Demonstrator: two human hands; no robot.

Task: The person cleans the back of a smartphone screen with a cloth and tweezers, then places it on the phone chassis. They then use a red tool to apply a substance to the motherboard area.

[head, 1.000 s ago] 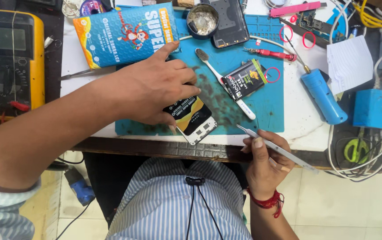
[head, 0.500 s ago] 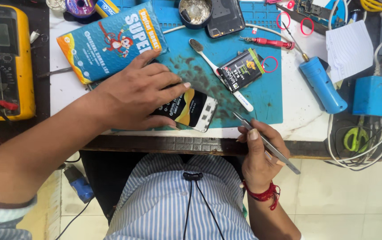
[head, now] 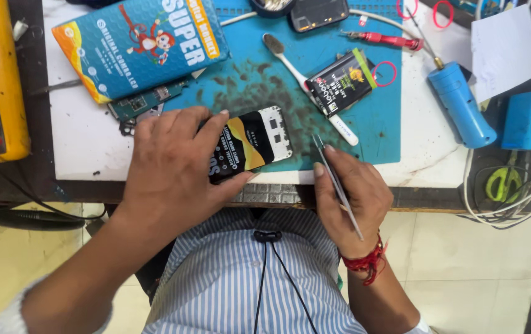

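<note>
Head view. Left hand (head: 175,167): grip closed over an opened phone (head: 250,141), fingers on its far edge, thumb at its near edge, pressing it to the blue mat (head: 364,133) at the near rim of the table (head: 86,142). Back cover is off; the fitted battery with its black-and-orange label shows, white inner frame exposed at the 3 o'clock end. Right hand (head: 352,198): narrow pinch on slim metal tweezers (head: 336,182), tips pointing to 12 o'clock, just beside the phone's 3 o'clock end, not touching it.

Around: a second battery (head: 342,82) lies loose at 1 o'clock from the phone, a toothbrush (head: 305,80) beside it, dark grime smeared on the mat, a bare circuit board (head: 145,102) at 10 o'clock.

Judgement: the opening-up is done, with the board apparently out; reassembly or inner work remains, and the tweezers are not yet engaged.
</note>
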